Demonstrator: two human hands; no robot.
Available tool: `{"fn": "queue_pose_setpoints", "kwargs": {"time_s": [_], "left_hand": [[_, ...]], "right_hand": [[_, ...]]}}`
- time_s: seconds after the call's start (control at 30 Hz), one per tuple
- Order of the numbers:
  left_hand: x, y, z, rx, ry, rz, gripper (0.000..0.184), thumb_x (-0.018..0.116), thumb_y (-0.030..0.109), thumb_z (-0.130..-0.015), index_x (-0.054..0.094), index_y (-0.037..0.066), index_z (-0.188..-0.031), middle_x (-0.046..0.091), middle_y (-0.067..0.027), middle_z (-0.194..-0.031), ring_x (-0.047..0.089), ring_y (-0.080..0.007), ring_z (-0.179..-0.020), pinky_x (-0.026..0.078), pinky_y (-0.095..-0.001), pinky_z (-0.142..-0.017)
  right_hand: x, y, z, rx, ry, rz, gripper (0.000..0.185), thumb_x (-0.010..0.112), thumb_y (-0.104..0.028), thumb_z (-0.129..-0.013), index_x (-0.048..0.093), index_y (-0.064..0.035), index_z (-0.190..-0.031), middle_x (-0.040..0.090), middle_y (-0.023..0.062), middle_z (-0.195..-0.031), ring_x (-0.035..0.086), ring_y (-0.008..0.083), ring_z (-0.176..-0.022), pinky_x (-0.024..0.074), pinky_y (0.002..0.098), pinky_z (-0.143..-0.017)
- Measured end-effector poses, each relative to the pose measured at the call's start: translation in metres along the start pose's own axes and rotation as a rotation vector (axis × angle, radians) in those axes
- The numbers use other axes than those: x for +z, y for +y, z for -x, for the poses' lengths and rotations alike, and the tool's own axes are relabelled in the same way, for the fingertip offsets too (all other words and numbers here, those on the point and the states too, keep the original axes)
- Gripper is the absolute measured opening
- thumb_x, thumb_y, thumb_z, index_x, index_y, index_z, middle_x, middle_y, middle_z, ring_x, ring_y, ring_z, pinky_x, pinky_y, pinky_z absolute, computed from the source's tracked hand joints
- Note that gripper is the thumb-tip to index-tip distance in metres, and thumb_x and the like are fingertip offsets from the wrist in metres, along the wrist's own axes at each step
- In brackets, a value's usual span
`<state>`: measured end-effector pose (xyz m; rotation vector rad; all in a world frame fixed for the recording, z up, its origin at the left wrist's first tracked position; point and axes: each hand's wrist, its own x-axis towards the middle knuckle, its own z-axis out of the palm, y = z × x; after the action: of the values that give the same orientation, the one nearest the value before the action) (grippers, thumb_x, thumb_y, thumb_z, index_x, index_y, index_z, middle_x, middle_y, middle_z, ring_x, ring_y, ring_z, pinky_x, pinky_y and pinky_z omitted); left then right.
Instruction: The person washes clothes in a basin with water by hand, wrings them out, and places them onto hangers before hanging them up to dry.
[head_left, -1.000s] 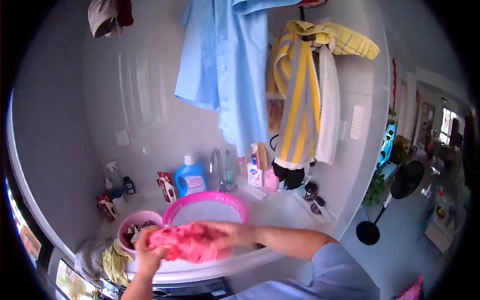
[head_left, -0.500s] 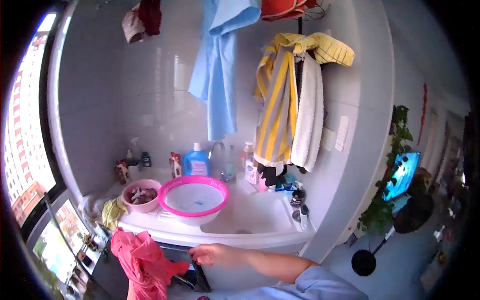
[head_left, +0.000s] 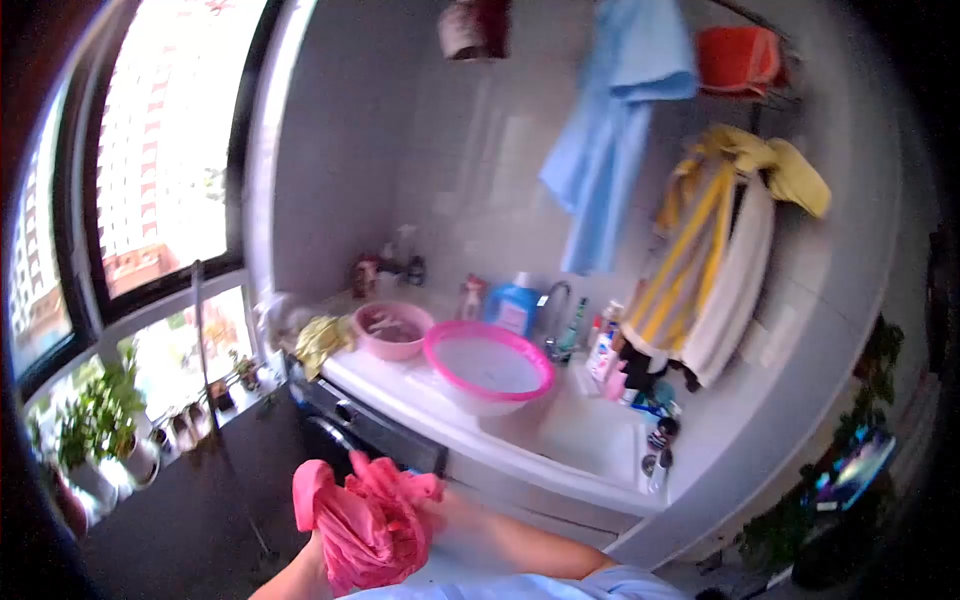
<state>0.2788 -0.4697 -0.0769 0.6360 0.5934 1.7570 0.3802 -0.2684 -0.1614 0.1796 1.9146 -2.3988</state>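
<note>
A bunched pink-red cloth (head_left: 375, 525) is held low in front of my body, at the bottom of the view. My left hand (head_left: 318, 548) is mostly behind its left side, with the wrist showing below. At the cloth's right edge is my right hand (head_left: 440, 515), blurred and partly covered by the fabric, its fingers not distinct. Beyond the cloth, on the white counter, a basin with a bright pink rim (head_left: 432, 350) holds pale water. Left of it stands a smaller pink basin (head_left: 365, 340) with dark and light cloth inside.
The white sink (head_left: 600, 440) is right of the basins, with bottles (head_left: 515, 305) and a faucet behind. A yellow-green cloth (head_left: 325, 343) drapes over the counter's left end. A blue shirt (head_left: 620, 130) and striped towel (head_left: 690, 270) hang above. Potted plants (head_left: 105, 420) line the window.
The view has swung left toward the window. The pink-red cloth has come away from over the basin, down to in front of my body, and my right hand has come back to it.
</note>
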Motion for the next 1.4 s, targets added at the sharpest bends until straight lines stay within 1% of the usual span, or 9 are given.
{"fn": "queue_pose_setpoints", "kwargs": {"time_s": [0.23, 0.43, 0.47, 0.77, 0.87, 0.9, 0.97, 1.23, 1.4], "left_hand": [[-0.053, 0.02, 0.087, 0.023, 0.105, 0.032, 0.059, 0.035, 0.043, -0.092, 0.03, 0.001, -0.132, 0.033, -0.0149, -0.136, 0.036, -0.0259, -0.124, 0.03, -0.037, -0.104], [-0.092, 0.021, 0.193, 0.036, 0.321, -0.017, 0.06, 0.029, 0.044, -0.095, 0.027, 0.0, -0.136, 0.029, -0.0152, -0.142, 0.033, -0.0268, -0.13, 0.027, -0.0381, -0.108], [-0.098, 0.02, 0.21, 0.054, 0.34, -0.511, 0.055, 0.034, 0.038, -0.095, 0.03, 0.0, -0.135, 0.032, -0.0157, -0.141, 0.034, -0.0272, -0.129, 0.029, -0.0381, -0.107], [-0.118, -0.064, 0.323, 0.153, 1.138, -0.88, 0.03, 0.068, 0.022, -0.078, 0.06, 0.008, -0.103, 0.061, -0.0106, -0.106, 0.059, -0.0208, -0.094, 0.048, -0.0338, -0.081], [-0.102, -0.098, 0.353, 0.136, 1.196, -1.361, 0.034, 0.069, 0.026, -0.075, 0.061, 0.008, -0.103, 0.062, -0.0108, -0.104, 0.059, -0.0216, -0.093, 0.048, -0.0344, -0.08], [-0.089, -0.103, 0.36, 0.092, 1.226, -1.519, 0.036, 0.07, 0.027, -0.074, 0.062, 0.009, -0.104, 0.062, -0.0109, -0.104, 0.059, -0.0219, -0.093, 0.048, -0.0346, -0.08], [-0.045, -0.089, 0.345, -0.902, 1.291, -1.222, 0.037, 0.067, 0.035, -0.074, 0.064, 0.008, -0.099, 0.064, -0.0138, -0.1, 0.061, -0.0273, -0.088, 0.049, -0.0366, -0.078], [0.081, -0.074, 0.244, 0.588, 1.149, -0.569, 0.039, 0.071, 0.02, -0.076, 0.057, 0.006, -0.11, 0.061, -0.0105, -0.105, 0.057, -0.0178, -0.097, 0.046, -0.035, -0.084], [0.093, -0.124, 0.187, 0.458, 1.51, -0.52, 0.028, 0.071, 0.019, -0.076, 0.06, 0.006, -0.098, 0.063, -0.0056, -0.082, 0.06, -0.0129, -0.074, 0.05, -0.0313, -0.066]], "right_hand": [[0.033, 0.014, -0.031, -0.06, -0.316, -0.321, 0.06, 0.056, -0.046, -0.086, 0.042, -0.0066, -0.129, 0.05, 0.0073, -0.124, 0.049, 0.0192, -0.113, 0.0378, 0.0351, -0.098], [0.103, -0.057, -0.054, -0.37, 0.293, 0.094, 0.028, 0.058, -0.022, -0.084, 0.058, -0.0037, -0.105, 0.06, 0.0049, -0.097, 0.057, 0.0163, -0.092, 0.0475, 0.0306, -0.079], [0.118, -0.075, -0.054, -0.408, 0.182, 0.085, 0.038, 0.062, -0.032, -0.081, 0.056, -0.0037, -0.107, 0.06, 0.0051, -0.098, 0.057, 0.0176, -0.093, 0.0473, 0.0312, -0.081], [0.164, -0.084, -0.099, -0.291, 0.173, -0.339, 0.042, 0.057, -0.042, -0.084, 0.053, -0.0099, -0.112, 0.057, 0.0053, -0.108, 0.055, 0.0233, -0.101, 0.0458, 0.0409, -0.087], [0.173, -0.089, -0.102, -0.342, -0.369, -0.442, 0.051, 0.05, -0.048, -0.086, 0.05, -0.0119, -0.121, 0.054, 0.0074, -0.121, 0.05, 0.0271, -0.113, 0.0394, 0.0502, -0.095], [0.171, -0.086, -0.104, -0.402, -0.337, -0.359, 0.054, 0.049, -0.052, -0.085, 0.049, -0.013, -0.123, 0.053, 0.0068, -0.122, 0.049, 0.0272, -0.115, 0.037, 0.0526, -0.096], [0.204, -0.1, -0.099, -0.375, -0.482, -0.204, 0.056, 0.054, -0.052, -0.083, 0.05, -0.0099, -0.119, 0.055, 0.0079, -0.114, 0.054, 0.0256, -0.105, 0.0467, 0.05, -0.084], [0.286, -0.064, -0.035, -0.322, -1.225, 0.592, 0.023, 0.071, -0.011, -0.063, 0.064, -0.0036, -0.083, 0.063, 0.0069, -0.07, 0.062, 0.0149, -0.062, 0.0497, 0.0271, -0.061], [0.271, -0.038, -0.026, -0.711, -1.376, 0.679, 0.02, 0.068, -0.009, -0.064, 0.063, -0.0053, -0.083, 0.062, 0.0105, -0.073, 0.062, 0.026, -0.066, 0.0493, 0.0317, -0.062]]}}
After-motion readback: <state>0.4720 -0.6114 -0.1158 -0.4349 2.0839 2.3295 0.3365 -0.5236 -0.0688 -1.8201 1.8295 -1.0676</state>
